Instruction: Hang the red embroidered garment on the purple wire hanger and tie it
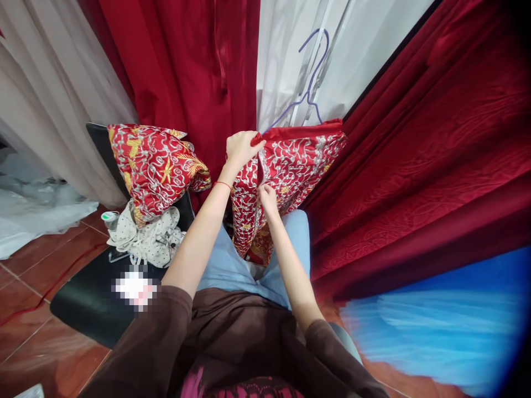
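Note:
A red garment (296, 160) with silver and gold embroidery hangs in front of me, its plain red top edge just below a purple hanger (307, 97). My left hand (243, 150) is closed on the garment's upper edge, beside an opening that runs downward. Lower on that opening, my right hand (267, 198) is pinched at its edge; whatever small part lies between the fingertips is hidden. The garment's lower end hangs between my knees.
At the left, a black chair (91, 296) holds a dotted white cloth (145, 237), a small bottle (110, 217) and a blurred item. Another embroidered red piece (157, 166) drapes over its backrest. Red curtains (415, 138) and blue tulle (435, 326) are at the right.

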Motion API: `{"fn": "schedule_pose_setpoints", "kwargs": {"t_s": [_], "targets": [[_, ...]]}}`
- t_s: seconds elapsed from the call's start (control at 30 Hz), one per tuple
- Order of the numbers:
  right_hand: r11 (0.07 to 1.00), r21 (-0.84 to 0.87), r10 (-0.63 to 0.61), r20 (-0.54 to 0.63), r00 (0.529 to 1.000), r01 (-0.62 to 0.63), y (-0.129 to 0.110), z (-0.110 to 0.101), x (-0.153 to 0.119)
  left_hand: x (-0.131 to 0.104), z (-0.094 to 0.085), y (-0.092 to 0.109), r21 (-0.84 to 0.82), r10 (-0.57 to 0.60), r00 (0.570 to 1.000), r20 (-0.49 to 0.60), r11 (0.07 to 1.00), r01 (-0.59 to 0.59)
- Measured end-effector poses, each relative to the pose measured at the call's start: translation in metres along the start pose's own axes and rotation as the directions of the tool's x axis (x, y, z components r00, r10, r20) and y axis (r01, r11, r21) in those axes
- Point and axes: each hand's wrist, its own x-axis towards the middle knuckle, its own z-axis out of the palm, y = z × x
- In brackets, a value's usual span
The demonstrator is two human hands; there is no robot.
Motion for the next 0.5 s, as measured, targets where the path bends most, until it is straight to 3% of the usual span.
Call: {"fn": "schedule_pose_setpoints", "kwargs": {"t_s": [0.3,0.5], "targets": [[0.991,0.129,0.015,0.024,1.000,-0.018,-0.0106,0.0062,-0.0034,-0.0018,-0.0031,0.0034,0.042,-0.004,1.000,0.000,0.999,0.004],[0.924,0.381,-0.043,0.100,0.994,0.002,-0.0084,0.0006,-0.0073,-0.0016,-0.0031,0.0039,0.050,-0.011,1.000,-0.003,0.999,0.012]]}}
